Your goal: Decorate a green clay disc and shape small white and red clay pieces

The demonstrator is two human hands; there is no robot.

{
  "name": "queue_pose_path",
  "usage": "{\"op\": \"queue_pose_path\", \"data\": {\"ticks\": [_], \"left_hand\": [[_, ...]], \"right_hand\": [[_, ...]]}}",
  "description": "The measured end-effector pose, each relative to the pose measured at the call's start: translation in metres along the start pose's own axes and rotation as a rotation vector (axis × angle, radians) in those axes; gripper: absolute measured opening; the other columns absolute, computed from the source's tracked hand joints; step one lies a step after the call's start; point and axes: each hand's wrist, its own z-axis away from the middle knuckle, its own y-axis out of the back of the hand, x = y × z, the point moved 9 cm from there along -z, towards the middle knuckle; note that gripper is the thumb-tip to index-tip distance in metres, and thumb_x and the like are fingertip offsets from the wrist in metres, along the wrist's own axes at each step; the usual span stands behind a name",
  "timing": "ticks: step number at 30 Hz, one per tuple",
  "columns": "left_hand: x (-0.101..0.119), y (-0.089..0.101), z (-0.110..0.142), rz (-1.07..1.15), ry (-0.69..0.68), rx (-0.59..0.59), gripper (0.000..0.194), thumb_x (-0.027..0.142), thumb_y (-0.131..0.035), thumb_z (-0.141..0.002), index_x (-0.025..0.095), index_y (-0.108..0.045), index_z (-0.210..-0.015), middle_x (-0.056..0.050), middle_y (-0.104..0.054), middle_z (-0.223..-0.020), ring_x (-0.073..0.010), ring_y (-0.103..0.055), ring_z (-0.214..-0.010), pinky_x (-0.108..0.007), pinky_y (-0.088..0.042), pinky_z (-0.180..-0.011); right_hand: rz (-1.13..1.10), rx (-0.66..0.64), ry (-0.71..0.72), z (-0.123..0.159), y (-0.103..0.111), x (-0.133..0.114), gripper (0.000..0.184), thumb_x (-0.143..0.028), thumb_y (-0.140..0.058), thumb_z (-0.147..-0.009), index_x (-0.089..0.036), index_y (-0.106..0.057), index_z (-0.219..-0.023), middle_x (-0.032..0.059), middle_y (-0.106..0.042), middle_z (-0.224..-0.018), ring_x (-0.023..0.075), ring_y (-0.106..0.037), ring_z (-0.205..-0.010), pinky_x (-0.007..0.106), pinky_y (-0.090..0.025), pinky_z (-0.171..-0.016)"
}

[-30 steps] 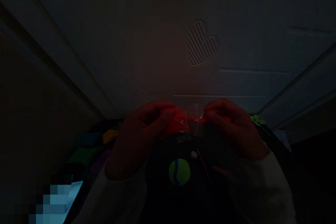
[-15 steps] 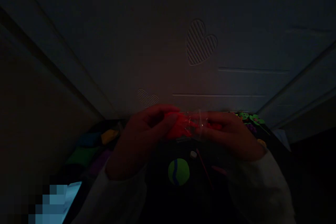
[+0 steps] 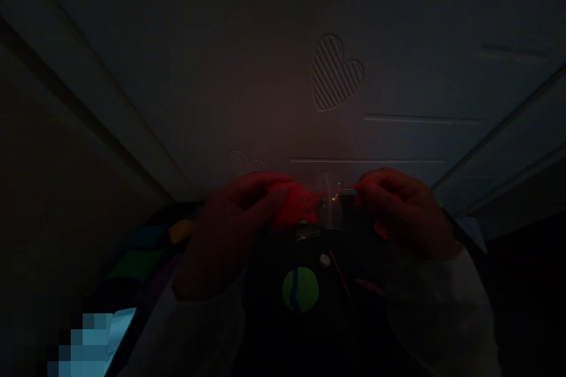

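My left hand [image 3: 236, 227] is closed around a clear plastic bag that holds bright red modelling clay [image 3: 292, 206]. The bag's clear mouth [image 3: 329, 203] points to the right. Just beyond it, my right hand [image 3: 400, 209] is closed in a pinch, with a small red bit, apparently the same clay, at its fingertips. An orange-red patch [image 3: 381, 230] shows under that hand; whether it is held or lies on the table cannot be told. Below the hands lies a green disc [image 3: 305, 290] with a wavy blue stripe.
A small white piece [image 3: 325, 260], a thin pink stick [image 3: 342, 283] and a pinkish tool [image 3: 369, 287] lie on the dark table. Left are blue [image 3: 145, 237], green [image 3: 137, 265] and yellow [image 3: 180, 231] packs. A pale panel with hearts [image 3: 338, 73] rises behind. The light is dim.
My right hand has drawn back from the bag's mouth to the right, its fingers now closed on a red bit. My left hand and the bag have shifted slightly left.
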Motion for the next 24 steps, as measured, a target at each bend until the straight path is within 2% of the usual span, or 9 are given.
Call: {"op": "queue_pose_path", "data": {"ticks": [3, 6, 8, 11, 13, 15, 19, 22, 24], "left_hand": [[-0.002, 0.009, -0.001, 0.054, 0.033, 0.064, 0.016, 0.035, -0.072, -0.072, 0.025, -0.071, -0.084, 0.005, -0.072, -0.074, -0.0104, -0.065, -0.065, -0.014, -0.048, -0.051], [0.001, 0.010, -0.001, 0.043, 0.019, 0.074, 0.016, 0.035, -0.072, -0.072, 0.024, -0.071, -0.083, 0.004, -0.071, -0.073, -0.0101, -0.064, -0.063, -0.014, -0.047, -0.050], [0.000, 0.010, -0.001, 0.053, 0.024, 0.081, 0.015, 0.035, -0.072, -0.072, 0.024, -0.071, -0.082, 0.003, -0.071, -0.075, -0.0097, -0.064, -0.063, -0.014, -0.048, -0.050], [0.000, 0.011, -0.001, 0.072, 0.036, 0.108, 0.013, 0.033, -0.072, -0.071, 0.025, -0.071, -0.082, 0.004, -0.071, -0.074, -0.0091, -0.064, -0.061, -0.013, -0.048, -0.049], [0.001, 0.012, -0.001, 0.059, 0.030, 0.113, 0.013, 0.033, -0.073, -0.070, 0.026, -0.071, -0.081, 0.005, -0.071, -0.073, -0.0089, -0.063, -0.061, -0.013, -0.046, -0.048], [0.002, 0.012, -0.001, 0.044, 0.023, 0.111, 0.014, 0.035, -0.073, -0.071, 0.025, -0.071, -0.081, 0.004, -0.071, -0.074, -0.0097, -0.063, -0.062, -0.013, -0.046, -0.048], [0.001, 0.011, -0.002, 0.034, 0.017, 0.088, 0.013, 0.034, -0.072, -0.072, 0.024, -0.070, -0.081, 0.003, -0.072, -0.077, -0.0113, -0.064, -0.065, -0.016, -0.047, -0.051], [0.001, 0.010, -0.002, 0.025, -0.004, 0.074, 0.014, 0.035, -0.071, -0.073, 0.025, -0.070, -0.083, 0.003, -0.073, -0.079, -0.0112, -0.064, -0.068, -0.016, -0.048, -0.054], [0.002, 0.011, -0.002, 0.005, -0.010, 0.083, 0.014, 0.035, -0.071, -0.073, 0.025, -0.070, -0.082, 0.003, -0.073, -0.078, -0.0121, -0.064, -0.068, -0.017, -0.048, -0.053]], "right_hand": [[-0.148, 0.124, 0.030, -0.001, 0.021, -0.004, 0.011, -0.033, -0.063, -0.076, -0.025, -0.063, -0.069, -0.0039, -0.048, -0.058, 0.0107, -0.047, -0.055, 0.024, -0.038, -0.048], [-0.244, 0.114, 0.040, -0.005, 0.018, -0.005, 0.031, -0.049, -0.049, -0.082, -0.025, -0.056, -0.064, -0.0030, -0.040, -0.057, 0.0108, -0.039, -0.051, 0.027, -0.036, -0.048], [-0.326, 0.102, 0.030, -0.009, 0.011, -0.002, 0.044, -0.056, -0.041, -0.084, -0.023, -0.044, -0.056, -0.0041, -0.032, -0.054, 0.0101, -0.034, -0.049, 0.026, -0.034, -0.047], [-0.426, 0.122, -0.013, -0.015, 0.005, 0.006, 0.052, -0.048, -0.051, -0.082, -0.020, -0.022, -0.051, -0.0065, -0.022, -0.051, 0.0077, -0.029, -0.045, 0.024, -0.032, -0.046], [-0.477, 0.141, -0.029, -0.018, 0.004, 0.010, 0.053, -0.038, -0.058, -0.079, -0.020, -0.016, -0.052, -0.0074, -0.021, -0.051, 0.0063, -0.026, -0.043, 0.022, -0.031, -0.045], [-0.483, 0.128, -0.019, -0.019, 0.004, 0.009, 0.051, -0.033, -0.059, -0.079, -0.020, -0.016, -0.053, -0.0086, -0.019, -0.050, 0.0058, -0.021, -0.041, 0.022, -0.029, -0.044], [-0.419, 0.081, 0.047, -0.016, 0.001, 0.001, 0.045, -0.034, -0.053, -0.084, -0.022, -0.023, -0.054, -0.0100, -0.010, -0.048, 0.0071, -0.008, -0.039, 0.024, -0.023, -0.041], [-0.381, 0.084, 0.073, -0.014, 0.001, -0.003, 0.028, -0.032, -0.047, -0.087, -0.024, -0.042, -0.061, -0.0097, -0.009, -0.051, 0.0089, -0.007, -0.041, 0.025, -0.022, -0.041], [-0.361, 0.092, 0.078, -0.014, 0.002, -0.003, 0.017, -0.029, -0.044, -0.087, -0.026, -0.054, -0.074, -0.0091, -0.015, -0.053, 0.0098, -0.008, -0.043, 0.026, -0.023, -0.042]]}}
